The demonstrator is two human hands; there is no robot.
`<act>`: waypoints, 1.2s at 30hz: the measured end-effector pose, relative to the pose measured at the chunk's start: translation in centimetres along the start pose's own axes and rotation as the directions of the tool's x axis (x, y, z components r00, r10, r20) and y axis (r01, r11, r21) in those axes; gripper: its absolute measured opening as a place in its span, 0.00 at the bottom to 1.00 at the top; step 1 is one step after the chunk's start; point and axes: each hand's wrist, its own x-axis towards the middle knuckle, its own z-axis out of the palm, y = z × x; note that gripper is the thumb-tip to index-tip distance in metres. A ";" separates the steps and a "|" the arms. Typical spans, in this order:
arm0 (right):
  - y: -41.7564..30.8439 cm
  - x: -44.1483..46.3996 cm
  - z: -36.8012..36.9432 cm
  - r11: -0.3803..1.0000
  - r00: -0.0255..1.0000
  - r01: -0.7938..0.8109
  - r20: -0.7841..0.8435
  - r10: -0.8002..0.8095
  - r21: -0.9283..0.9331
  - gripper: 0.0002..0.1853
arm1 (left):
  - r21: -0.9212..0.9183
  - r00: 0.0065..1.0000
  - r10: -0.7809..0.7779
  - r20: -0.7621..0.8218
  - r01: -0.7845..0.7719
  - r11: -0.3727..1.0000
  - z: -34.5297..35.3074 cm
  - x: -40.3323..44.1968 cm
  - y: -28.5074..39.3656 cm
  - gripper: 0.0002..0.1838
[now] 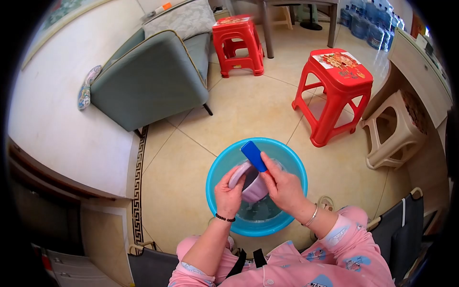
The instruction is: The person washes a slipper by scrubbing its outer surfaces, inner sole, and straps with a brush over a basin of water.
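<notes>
Below me on the floor stands a round blue basin (pixel 213 191) with some water in it. My left hand (pixel 228 195) holds a pink shoe (pixel 255 190) over the basin, its fingers wrapped round the shoe's edge. A blue brush (pixel 252 154) is in my right hand (pixel 282 184), with its flat back facing up and its bristle side hidden. The brush is right above the shoe's opening; whether they touch, I cannot tell.
Ahead are two red stools (pixel 342 67) (pixel 237 40). A beige stool (pixel 397 129) stands at the right beside a cabinet (pixel 420 67). A grey-green sofa (pixel 153 79) is at the left. Water bottles (pixel 370 26) and a table (pixel 296 1) are farther back.
</notes>
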 end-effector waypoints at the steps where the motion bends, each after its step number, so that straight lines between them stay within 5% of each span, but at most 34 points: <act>1: -0.5 -0.2 0.1 0.999 1.000 0.007 0.022 -0.006 -0.035 0.28 | 0.001 1.000 -0.002 -0.004 0.002 1.000 0.0 0.0 0.0 0.14; 7: -1.3 -1.6 1.3 0.950 0.964 0.248 0.141 -0.223 -0.191 0.29 | -0.006 0.999 -0.041 0.012 0.041 0.999 0.0 -0.4 -1.6 0.15; 13: 1.1 0.4 1.0 0.986 0.985 0.140 -0.086 -0.148 -0.087 0.28 | 0.087 1.000 -0.023 -0.006 0.024 0.996 0.2 -0.2 -0.5 0.16; 16: -0.5 -1.0 0.9 0.973 0.980 0.194 -0.019 -0.198 -0.122 0.27 | 0.013 0.991 -0.132 0.025 0.132 0.991 -0.1 -0.3 -0.7 0.15; 19: -1.8 -1.8 0.7 0.968 0.962 0.200 0.219 -0.164 -0.154 0.27 | -0.135 0.994 -0.104 0.045 0.109 0.985 0.4 -0.7 -0.4 0.15; 20: -1.8 -1.2 0.4 0.980 0.975 0.155 0.180 -0.131 -0.126 0.27 | 0.004 0.990 -0.137 0.018 0.137 0.991 0.3 -0.7 0.0 0.15; 23: 0.4 0.0 0.8 0.979 0.980 0.195 -0.017 -0.197 -0.059 0.27 | 0.030 1.000 -0.028 0.007 0.028 0.999 0.4 -0.3 -0.1 0.14; 29: 1.4 0.5 0.8 1.000 1.000 0.008 -0.004 -0.008 0.022 0.25 | 0.041 0.999 -0.040 0.019 0.040 0.998 0.5 -0.3 0.1 0.15; 32: 3.1 0.9 1.5 0.968 0.999 0.015 -0.041 -0.005 0.250 0.25 | 0.042 0.999 -0.030 0.027 0.029 0.999 0.2 -0.3 0.1 0.14; 34: 3.4 0.9 1.4 0.881 0.970 -0.237 0.159 0.187 0.409 0.25 | 0.032 0.999 -0.037 0.031 0.036 0.999 0.0 -0.2 0.2 0.14; 35: 3.1 1.0 1.0 0.881 0.970 -0.236 0.156 0.187 0.410 0.25 | 0.023 0.998 -0.047 0.036 0.046 0.999 -0.1 -0.3 0.2 0.14; 36: 2.5 1.1 0.3 0.758 0.907 -0.414 0.296 0.298 0.505 0.24 | 0.024 0.998 -0.046 0.040 0.045 0.999 -0.2 -0.2 -0.1 0.14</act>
